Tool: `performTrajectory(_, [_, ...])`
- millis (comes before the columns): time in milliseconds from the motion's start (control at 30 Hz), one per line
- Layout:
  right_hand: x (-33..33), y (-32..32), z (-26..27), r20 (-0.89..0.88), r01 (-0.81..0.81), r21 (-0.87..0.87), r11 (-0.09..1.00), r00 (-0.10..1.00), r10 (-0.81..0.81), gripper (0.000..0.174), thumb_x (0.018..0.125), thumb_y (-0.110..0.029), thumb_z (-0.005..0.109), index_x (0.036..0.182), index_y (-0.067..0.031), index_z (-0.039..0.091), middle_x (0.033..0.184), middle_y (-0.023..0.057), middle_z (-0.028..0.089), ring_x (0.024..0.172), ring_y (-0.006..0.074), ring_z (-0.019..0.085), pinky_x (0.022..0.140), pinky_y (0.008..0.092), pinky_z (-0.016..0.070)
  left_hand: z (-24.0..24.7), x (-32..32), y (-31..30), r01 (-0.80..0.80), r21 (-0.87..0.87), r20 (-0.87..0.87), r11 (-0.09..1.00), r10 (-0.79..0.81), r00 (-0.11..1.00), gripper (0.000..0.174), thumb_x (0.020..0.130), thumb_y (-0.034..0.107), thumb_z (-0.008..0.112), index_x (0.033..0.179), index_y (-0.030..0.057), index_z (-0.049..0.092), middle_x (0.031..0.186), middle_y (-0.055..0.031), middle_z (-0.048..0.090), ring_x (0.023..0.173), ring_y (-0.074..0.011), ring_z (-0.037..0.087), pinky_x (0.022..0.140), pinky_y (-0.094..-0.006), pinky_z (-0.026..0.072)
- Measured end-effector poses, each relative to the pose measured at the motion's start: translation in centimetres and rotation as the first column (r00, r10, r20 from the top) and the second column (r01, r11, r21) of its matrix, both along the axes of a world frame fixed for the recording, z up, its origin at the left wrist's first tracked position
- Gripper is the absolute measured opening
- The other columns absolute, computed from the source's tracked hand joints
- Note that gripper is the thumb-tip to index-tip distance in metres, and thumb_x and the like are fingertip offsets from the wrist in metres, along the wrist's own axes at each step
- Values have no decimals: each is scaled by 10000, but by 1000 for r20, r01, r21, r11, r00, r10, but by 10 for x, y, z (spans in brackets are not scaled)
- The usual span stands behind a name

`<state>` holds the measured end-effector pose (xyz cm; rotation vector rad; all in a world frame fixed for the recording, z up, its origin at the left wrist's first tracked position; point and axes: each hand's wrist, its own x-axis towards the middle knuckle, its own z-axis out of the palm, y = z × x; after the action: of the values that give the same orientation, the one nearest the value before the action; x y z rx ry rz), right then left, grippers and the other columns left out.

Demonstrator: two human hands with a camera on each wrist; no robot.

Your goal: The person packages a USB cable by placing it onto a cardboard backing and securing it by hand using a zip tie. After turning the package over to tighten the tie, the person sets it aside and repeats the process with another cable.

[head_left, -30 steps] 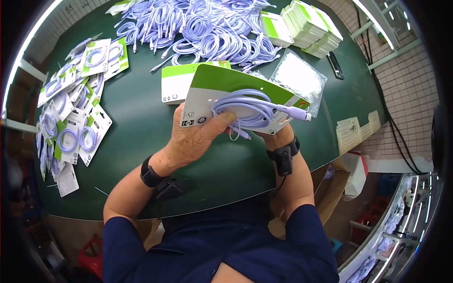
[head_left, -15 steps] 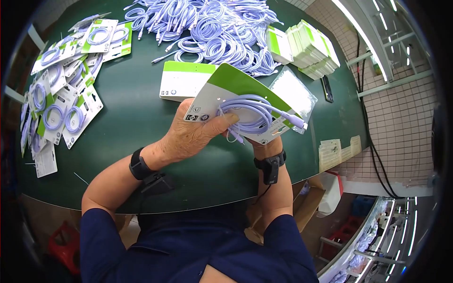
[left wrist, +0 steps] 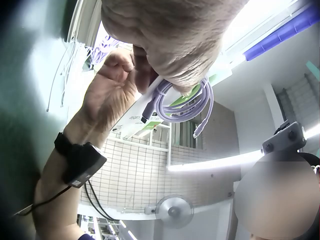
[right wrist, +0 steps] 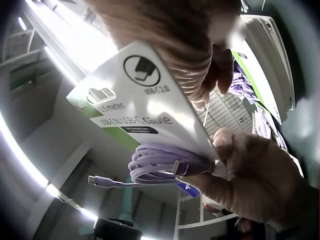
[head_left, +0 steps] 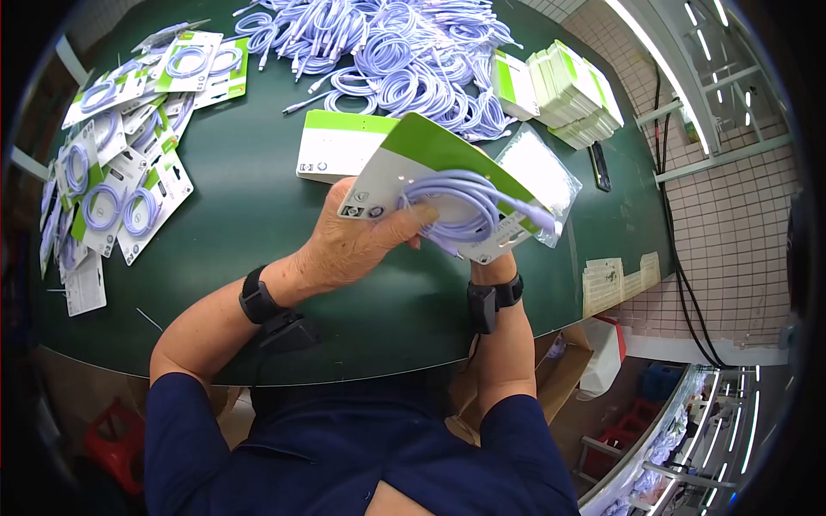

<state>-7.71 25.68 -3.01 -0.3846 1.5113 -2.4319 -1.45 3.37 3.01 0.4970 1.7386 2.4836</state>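
Observation:
My left hand (head_left: pixel 348 245) grips a green-and-white card (head_left: pixel 389 175) by its near left edge, thumb pressing a coiled lilac cable (head_left: pixel 465 205) against the front. In the right wrist view the cable (right wrist: pixel 152 162) lies across the card's printed face (right wrist: pixel 117 102), one plug sticking out. Most of my right hand (head_left: pixel 492 272) is hidden behind the card in the head view. The left wrist view shows that right hand (left wrist: pixel 109 87) with curled fingers near the card's back. A thin pale strand hangs by its fingertips in the right wrist view; whether they pinch it is unclear.
Lilac cables (head_left: pixel 387 53) are heaped at the back. Cards with coils (head_left: pixel 101 206) lie overlapping at left. A card stack (head_left: pixel 344 148) stands behind my left hand; more stacks (head_left: pixel 564 86), a clear bag (head_left: pixel 551 172) and a black tool (head_left: pixel 600 168) are at right.
The head view has shifted. The card has turned, its right end lower, and stays in my left hand. A white loop that showed below the coil is no longer distinct.

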Motion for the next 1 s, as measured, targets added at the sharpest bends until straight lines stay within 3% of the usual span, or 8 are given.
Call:
performTrajectory(167, [-8, -7, -7, -261, 99, 75, 992, 962, -76, 298, 1037, -308, 681, 1042, -23, 594, 1053, 147, 710, 863, 137, 665, 772, 284, 581, 1, -4, -2, -1, -19, 9, 1000, 1, 1000, 261, 981, 120, 747, 1175, -45, 690, 907, -73, 737, 718, -109, 679, 652, -253, 570])
performTrajectory(267, [-10, -22, 21, -156, 14, -128, 992, 987, -34, 218, 1016, -203, 723, 981, -42, 581, 993, 102, 698, 853, 117, 655, 767, 264, 575, -1, -5, 0, 52, 4, 53, 999, -52, 997, 312, 992, 93, 720, 1271, -31, 655, 1028, -98, 732, 845, -137, 705, 686, -283, 617])
performTrajectory(433, [-11, -22, 30, -86, -72, -234, 970, 995, 53, 221, 964, -115, 783, 947, -57, 570, 939, 67, 678, 845, 102, 643, 763, 254, 572, 5, -6, -1, 176, 52, 161, 983, -183, 970, 433, 1004, 68, 691, 1412, 2, 561, 1206, -123, 691, 1031, -198, 706, 752, -350, 668])
performTrajectory(533, [-12, -18, 26, -2, -45, -134, 990, 999, 45, 251, 929, -89, 821, 946, -56, 573, 934, 54, 669, 854, 94, 634, 771, 249, 564, 4, -7, -1, 179, 226, 293, 958, -242, 925, 514, 1013, 67, 677, 1484, 30, 476, 1323, -134, 638, 1159, -255, 679, 822, -410, 681])
performTrajectory(667, [-14, -19, 22, -107, -56, -108, 993, 993, 44, 259, 927, -69, 820, 936, -57, 561, 946, 43, 667, 865, 85, 624, 782, 245, 554, 2, -10, -3, 205, 219, 315, 954, -268, 911, 499, 1015, 72, 677, 1471, 27, 480, 1327, -137, 639, 1164, -280, 690, 865, -421, 673])
performTrajectory(1000, [-10, -10, 37, -61, 12, -67, 998, 998, -16, 292, 956, -12, 758, 890, -87, 484, 955, 52, 653, 868, 97, 640, 765, 244, 545, -5, -11, -6, 193, 154, 287, 969, -230, 930, 462, 1011, 72, 676, 1440, 20, 510, 1312, -153, 655, 1152, -287, 701, 889, -424, 659])
